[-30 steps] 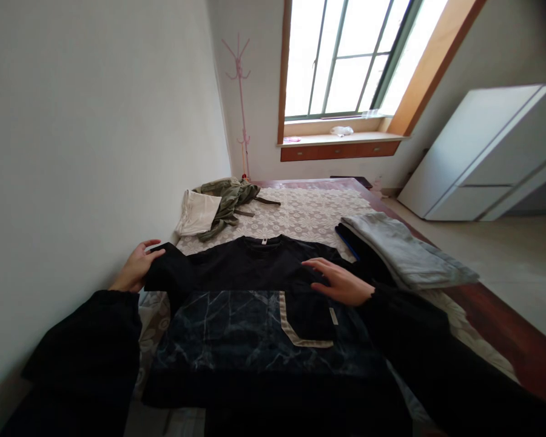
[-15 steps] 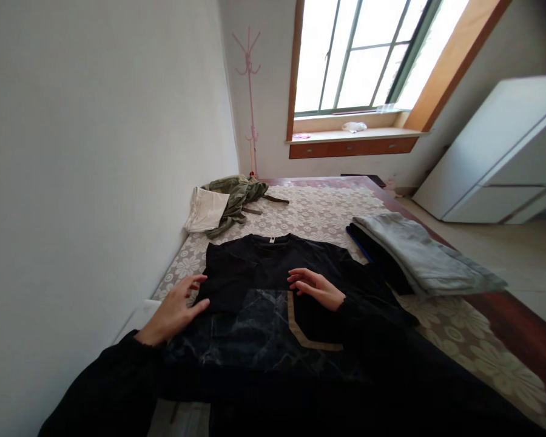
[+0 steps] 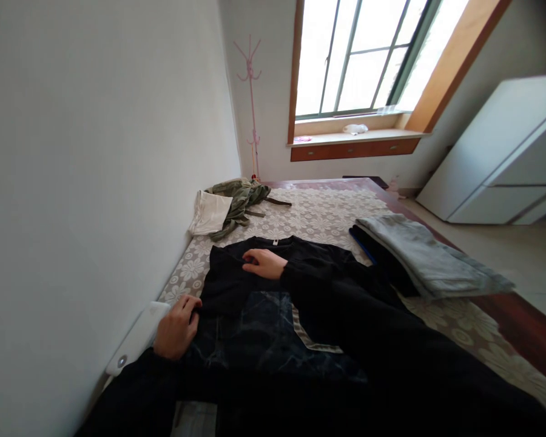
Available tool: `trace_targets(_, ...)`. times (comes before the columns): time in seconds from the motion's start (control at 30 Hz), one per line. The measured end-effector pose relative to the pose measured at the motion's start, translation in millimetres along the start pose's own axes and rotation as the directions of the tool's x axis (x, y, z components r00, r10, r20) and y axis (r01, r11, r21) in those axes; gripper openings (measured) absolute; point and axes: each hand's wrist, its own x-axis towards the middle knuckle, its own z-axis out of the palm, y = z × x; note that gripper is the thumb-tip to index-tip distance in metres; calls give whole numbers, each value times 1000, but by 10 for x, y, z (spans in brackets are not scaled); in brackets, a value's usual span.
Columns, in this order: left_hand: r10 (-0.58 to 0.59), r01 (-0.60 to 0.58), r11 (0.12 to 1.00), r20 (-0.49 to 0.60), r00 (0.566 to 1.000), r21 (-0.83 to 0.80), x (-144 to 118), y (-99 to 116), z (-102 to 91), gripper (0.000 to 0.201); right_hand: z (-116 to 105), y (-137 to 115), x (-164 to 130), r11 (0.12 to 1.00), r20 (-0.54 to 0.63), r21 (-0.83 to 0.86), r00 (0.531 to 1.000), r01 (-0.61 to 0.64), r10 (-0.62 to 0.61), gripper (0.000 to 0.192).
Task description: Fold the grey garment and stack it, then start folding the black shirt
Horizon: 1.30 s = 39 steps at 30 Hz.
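A black T-shirt (image 3: 230, 267) lies spread out, its collar away from me. Its lower half carries a dark marbled panel (image 3: 259, 321) and a light-edged pocket (image 3: 307, 340). My left hand (image 3: 177, 328) is at the shirt's left side edge, fingers curled and closed on the cloth there. Over the upper left of the shirt, below the collar, is my right hand (image 3: 264, 264). Its fingers are loosely bent, with a gap between thumb and forefinger. My right sleeve hides much of the shirt's right side.
The shirt lies on a floral cloth (image 3: 321, 209). Folded grey garments (image 3: 428, 255) lie at right on a darker pile. A green bag (image 3: 243, 203) with a white cloth (image 3: 213, 212) lies by the wall. A white device (image 3: 139, 337) stands beside my left arm.
My right hand has moved left and away from me, from the pocket to near the collar. My left hand has come slightly nearer, and its fingers have curled in at the shirt's edge.
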Motion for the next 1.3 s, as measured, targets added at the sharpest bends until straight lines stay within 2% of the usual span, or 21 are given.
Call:
trace_targets(0.1, 20, -20, 1000, -6, 1000, -17, -3, -8, 14, 23, 218, -267, 638, 997, 4, -31, 997, -76, 76, 39)
trace_targets(0.17, 36, -37, 999, -6, 999, -36, 0, -15, 15, 23, 357, -370, 957, 987, 7, -73, 990, -140, 141, 42)
trace_targets(0.3, 27, -28, 997, -17, 999, -67, 3, -57, 44, 22, 592, -489, 1327, 967, 5, -146, 977, -208, 211, 41)
trace_targets(0.43, 63, -67, 992, -38, 997, -111, -36, -132, 111, 26, 791, -521, 1432, 971, -12, -198, 990, -137, 137, 32)
trace_targets(0.57, 125, -129, 978, -38, 991, -166, -91, -190, 156, 30, 901, -472, 1414, 970, -29, -240, 999, -47, 41, 34)
trace_targets(0.7, 138, -128, 980, 62, 988, -152, -74, -163, 77, 31, 909, -485, 1397, 961, -55, -276, 998, 7, -23, 33)
trace_targets(0.83, 113, -109, 994, 222, 968, -32, 19, -50, -183, 32, 849, -566, 1282, 951, -115, -309, 992, 7, -45, 42)
trace_targets(0.9, 94, -110, 993, 287, 953, 39, 78, 20, -318, 30, 791, -555, 1082, 947, -139, -322, 988, 14, -62, 55)
trace_targets(0.97, 107, -133, 989, 322, 941, 60, 146, 96, -400, 27, 693, -460, 735, 943, -150, -329, 984, 46, -100, 58)
trace_targets(1.07, 198, -201, 979, 284, 938, -19, 266, 234, -372, 31, 412, -123, -48, 944, -142, -325, 983, 61, -113, 34)
trace_targets(1.13, 285, -274, 958, 231, 930, -80, 357, 335, -255, 40, 123, 214, -677, 942, -182, -331, 983, -51, -11, 27)
trace_targets(1.2, 367, -355, 930, 209, 906, -95, 449, 422, -89, 49, -201, 584, -1323, 917, -268, -332, 954, -223, 135, 24)
trace_targets(1.23, 393, -383, 920, 216, 894, -85, 493, 452, 1, 53, -353, 758, -1637, 887, -315, -326, 922, -328, 225, 24)
trace_targets(1.3, 395, -397, 917, 259, 881, -48, 570, 479, 174, 63, -585, 1039, -2220, 761, -409, -328, 810, -560, 420, 25)
